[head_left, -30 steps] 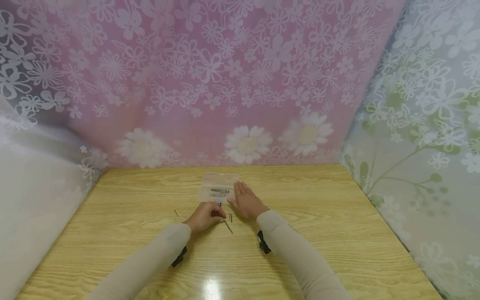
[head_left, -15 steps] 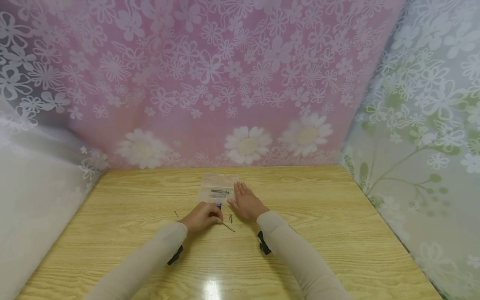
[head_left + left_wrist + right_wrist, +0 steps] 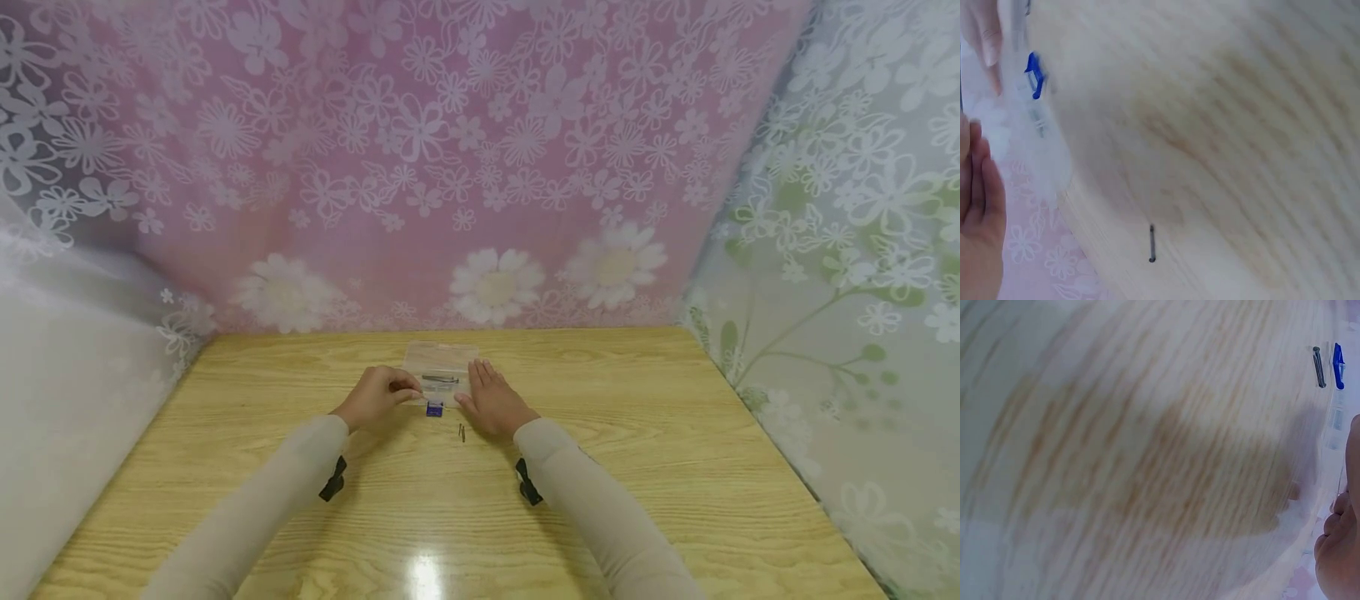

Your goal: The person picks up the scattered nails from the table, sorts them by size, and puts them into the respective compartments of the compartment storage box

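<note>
A clear plastic box [image 3: 450,360] lies with its lid laid back, several dark nails [image 3: 440,379] inside and a blue latch [image 3: 434,409] at its front. My left hand [image 3: 381,395] is at the box's left side, thumb and forefinger pinched together; the thin nail it carried is hard to make out there. My right hand [image 3: 495,404] lies flat with straight fingers along the box's right side. Two short nails [image 3: 462,432] lie on the table in front of the box. A single nail [image 3: 1152,244] lies on the wood in the left wrist view.
The wood-grain table [image 3: 637,467] extends around the box. A pink flowered cloth [image 3: 465,167] hangs behind it, with pale flowered cloth [image 3: 840,250] along the right and whitish cloth [image 3: 82,375] along the left.
My left hand has lifted the thin nail from the table and moved forward and left to the box, uncovering the blue latch. My right hand has stayed in place.
</note>
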`<state>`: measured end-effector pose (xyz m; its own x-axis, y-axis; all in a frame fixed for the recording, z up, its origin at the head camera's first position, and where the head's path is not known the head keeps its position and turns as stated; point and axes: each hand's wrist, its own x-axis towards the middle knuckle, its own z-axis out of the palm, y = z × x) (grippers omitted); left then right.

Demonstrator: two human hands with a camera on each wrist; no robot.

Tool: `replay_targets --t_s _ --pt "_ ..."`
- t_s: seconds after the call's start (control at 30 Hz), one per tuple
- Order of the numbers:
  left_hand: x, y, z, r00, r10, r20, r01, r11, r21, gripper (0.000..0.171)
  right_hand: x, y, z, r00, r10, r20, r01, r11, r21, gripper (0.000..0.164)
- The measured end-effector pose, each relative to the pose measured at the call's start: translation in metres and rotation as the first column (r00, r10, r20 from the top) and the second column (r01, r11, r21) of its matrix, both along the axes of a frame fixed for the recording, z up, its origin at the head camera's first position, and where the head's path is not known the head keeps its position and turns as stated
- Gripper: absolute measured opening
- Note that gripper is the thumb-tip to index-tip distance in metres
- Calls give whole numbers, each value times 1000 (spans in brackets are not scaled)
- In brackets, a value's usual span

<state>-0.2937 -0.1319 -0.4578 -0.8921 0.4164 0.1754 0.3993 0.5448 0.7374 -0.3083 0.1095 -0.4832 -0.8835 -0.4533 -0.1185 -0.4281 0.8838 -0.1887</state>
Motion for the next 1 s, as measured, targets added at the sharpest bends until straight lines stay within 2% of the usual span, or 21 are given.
replay_targets --t_s 0.1,0.2,0.33,0.67,0.9,1.0 --pt "-3 1 4 990 118 -75 -117 993 22 11 0 0 0 1000 3 5 -3 1000 -1 73" --pt "-6 5 5 967 216 -138 -211 976 50 13 -1 1 -2 1000 6 4 -6 1000 -9 73" --pt "-12 14 4 942 305 -138 -297 952 80 14 -3 2 -5 1000 -2 2 2 1000 5 74" --pt "-26 36 -11 916 392 -92 -383 919 97 16 -5 1 -6 1000 -13 15 13 1000 -2 75" --pt "-30 39 -26 897 440 -39 -436 896 80 11 -2 0 -3 1000 -9 -4 9 1000 1 74" --pt "-31 40 -30 890 454 -38 -450 889 78 12 -1 0 -3 1000 -11 -15 11 1000 25 74"
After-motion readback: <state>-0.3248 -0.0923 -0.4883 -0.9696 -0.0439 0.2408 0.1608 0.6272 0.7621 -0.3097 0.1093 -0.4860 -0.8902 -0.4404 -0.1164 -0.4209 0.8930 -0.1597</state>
